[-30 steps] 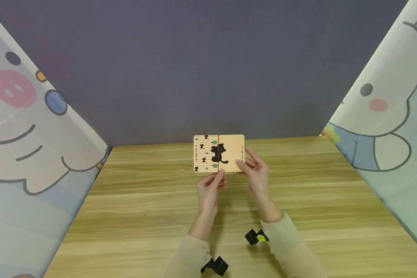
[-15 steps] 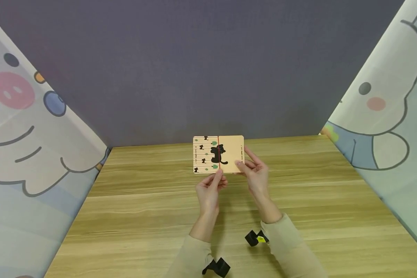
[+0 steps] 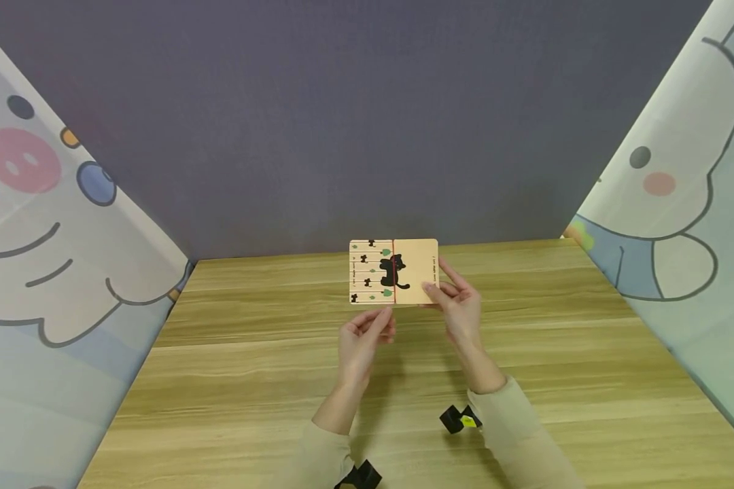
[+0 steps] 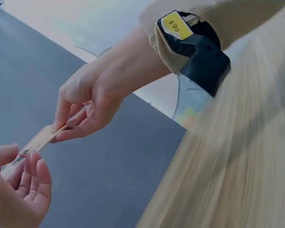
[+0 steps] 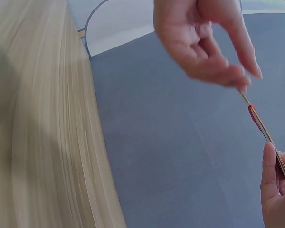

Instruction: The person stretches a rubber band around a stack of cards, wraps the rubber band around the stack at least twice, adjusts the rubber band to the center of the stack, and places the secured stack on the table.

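A small, thin notebook [image 3: 418,255] with a black cat, stripes and little green shapes on its cover is held up above the table in the head view. Around it runs a red elastic band [image 5: 253,117]. My right hand [image 3: 461,311] pinches its right end, thumb on the cover and fingers behind. Just below the notebook's lower edge is my left hand [image 3: 361,343], apart from it, its fingers loosely bent. Thumb and fingers of that left hand [image 5: 204,45] stand apart in the right wrist view, with nothing between them. The back of the notebook is hidden.
A wood-grain table [image 3: 232,380] spreads beneath both hands. Behind it rises a dark grey panel [image 3: 367,122]. Cartoon-printed sheets flank it, one left sheet [image 3: 85,272] and one right sheet [image 3: 685,231]. Black camera mounts [image 3: 461,420] sit at both cuffs.
My left thumb and fingers have let go of the notebook's lower edge, and that hand has drawn down and left. My right hand has shifted slightly right with the notebook.
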The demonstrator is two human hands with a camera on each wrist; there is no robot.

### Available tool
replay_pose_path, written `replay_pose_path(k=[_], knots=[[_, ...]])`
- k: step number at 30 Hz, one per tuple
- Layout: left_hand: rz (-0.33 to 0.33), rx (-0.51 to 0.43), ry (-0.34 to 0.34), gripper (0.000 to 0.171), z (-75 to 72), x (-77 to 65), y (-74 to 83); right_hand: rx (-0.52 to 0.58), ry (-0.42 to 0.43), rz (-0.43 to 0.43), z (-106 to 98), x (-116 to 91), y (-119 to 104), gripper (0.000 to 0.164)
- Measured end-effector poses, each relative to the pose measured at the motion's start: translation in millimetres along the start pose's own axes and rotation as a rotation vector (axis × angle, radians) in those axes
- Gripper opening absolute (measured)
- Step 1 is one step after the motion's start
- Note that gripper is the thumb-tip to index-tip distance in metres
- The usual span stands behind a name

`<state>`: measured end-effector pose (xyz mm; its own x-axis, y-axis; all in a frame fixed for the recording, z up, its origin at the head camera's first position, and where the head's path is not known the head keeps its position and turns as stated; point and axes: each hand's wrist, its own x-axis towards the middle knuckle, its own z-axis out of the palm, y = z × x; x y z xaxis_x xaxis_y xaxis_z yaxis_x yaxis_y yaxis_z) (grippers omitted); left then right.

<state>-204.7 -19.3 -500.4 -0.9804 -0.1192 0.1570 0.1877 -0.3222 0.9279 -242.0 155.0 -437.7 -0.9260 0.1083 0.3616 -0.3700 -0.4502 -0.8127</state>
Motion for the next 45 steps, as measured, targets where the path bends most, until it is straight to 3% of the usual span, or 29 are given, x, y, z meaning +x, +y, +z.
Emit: replay_pose_path(k=[1, 2, 3, 4, 7, 8, 9, 11, 14, 18, 21, 22, 25, 29, 32, 36, 39, 42, 45], knots=[[0.031, 0.011, -0.022, 0.025, -2.4, -1.7, 3.6, 0.036, -0.007, -0.007, 6.8, -2.4, -10.6, 0.056], [0.064, 0.013, -0.041, 0.022, 0.5, -9.0, 24.8, 0.037, 0.003, -0.001, 18.4, -6.9, -26.4, 0.054], [0.105, 0.025, -0.059, 0.019, -0.7, -11.0, 33.0, 0.033, 0.013, 0.001, 30.0, -11.4, -41.9, 0.053], [0.136, 0.033, -0.068, 0.018, 0.4, -14.7, 47.8, 0.003, 0.023, -0.002, 29.7, -11.4, -42.1, 0.053], [0.236, 0.069, -0.081, 0.014, 6.9, -26.3, 99.9, -0.028, 0.059, 0.019, 53.1, -20.4, -73.2, 0.049], [0.241, 0.093, -0.065, 0.014, 9.9, -29.5, 117.8, -0.064, 0.086, 0.045, 59.7, -23.4, -81.9, 0.048], [0.246, 0.124, -0.047, 0.016, 7.9, -27.1, 119.3, -0.074, 0.094, 0.053, 62.1, -24.3, -85.2, 0.048], [0.238, 0.168, -0.015, 0.016, 10.0, -29.2, 142.5, -0.082, 0.105, 0.070, 61.5, -24.2, -85.2, 0.049], [0.188, 0.232, 0.038, 0.016, 7.3, -24.9, 158.8, -0.050, 0.061, 0.045, 42.3, -18.6, -63.7, 0.052], [0.154, 0.273, 0.034, 0.022, 1.9, -14.0, 163.4, -0.041, -0.031, -0.015, -1.2, -5.7, -14.9, 0.054], [0.142, 0.306, -0.004, 0.030, 0.4, -6.4, 164.2, -0.045, -0.057, -0.022, -19.9, 0.1, 4.7, 0.056], [0.140, 0.315, -0.016, 0.033, 0.5, -4.2, 164.5, -0.032, -0.050, -0.003, -17.4, -0.8, 0.0, 0.055], [0.132, 0.339, -0.048, 0.040, 2.2, 0.9, 166.2, -0.045, -0.040, 0.005, -30.5, 2.8, 15.7, 0.056], [0.111, 0.348, -0.081, 0.046, 6.2, 4.6, 167.6, -0.097, -0.010, 0.001, -54.2, 9.1, 49.1, 0.059], [0.085, 0.348, -0.091, 0.049, 10.3, 4.6, 170.5, -0.037, -0.015, 0.018, -48.8, 7.7, 45.4, 0.056], [0.066, 0.372, -0.083, 0.049, 16.3, 4.6, 173.9, 0.019, -0.046, 0.026, -8.1, -6.4, -4.7, 0.051], [0.066, 0.403, -0.065, 0.048, 18.2, 6.3, 171.6, 0.000, -0.031, 0.041, 7.6, -11.6, -21.6, 0.052], [0.066, 0.410, -0.049, 0.048, 17.0, 9.8, 164.6, -0.085, -0.027, 0.047, -13.3, -4.3, 10.9, 0.055], [0.057, 0.418, -0.030, 0.048, 11.3, 17.7, 148.0, -0.131, -0.032, 0.060, -34.6, 2.7, 43.5, 0.058]])
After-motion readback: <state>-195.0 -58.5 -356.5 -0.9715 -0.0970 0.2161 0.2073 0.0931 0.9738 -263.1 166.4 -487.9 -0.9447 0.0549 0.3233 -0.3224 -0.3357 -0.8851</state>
